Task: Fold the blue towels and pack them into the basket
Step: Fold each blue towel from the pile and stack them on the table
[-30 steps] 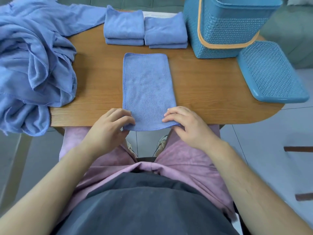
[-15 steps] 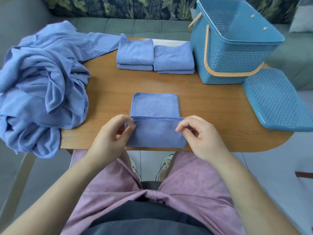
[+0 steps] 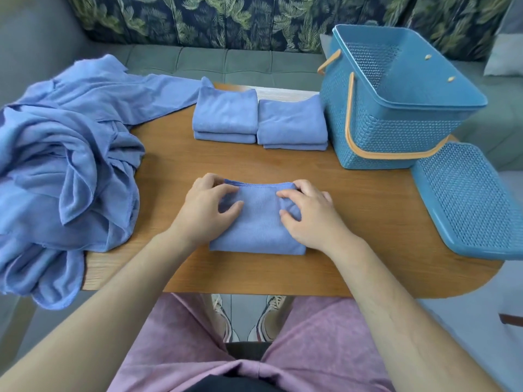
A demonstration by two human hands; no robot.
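The blue towel (image 3: 259, 222) lies folded in half at centre frame on the wooden table (image 3: 368, 222), its doubled edges on the far side.

Left hand (image 3: 208, 210): fingers curled around the far-left corner, thumb pressed on the top layer. Right hand (image 3: 310, 219): fingers curled around the far-right corner, thumb likewise on top. Both hands grip the towel; its middle and near fold are exposed between them.

Above centre, two stacks of folded towels (image 3: 226, 114) sit side by side, touching. The blue basket (image 3: 396, 114), with orange handles, stands at upper right, just beside the right stack. The basket lid (image 3: 467, 199) lies at right, overhanging the table edge. A heap of unfolded towels (image 3: 65, 165) covers the left of the frame.
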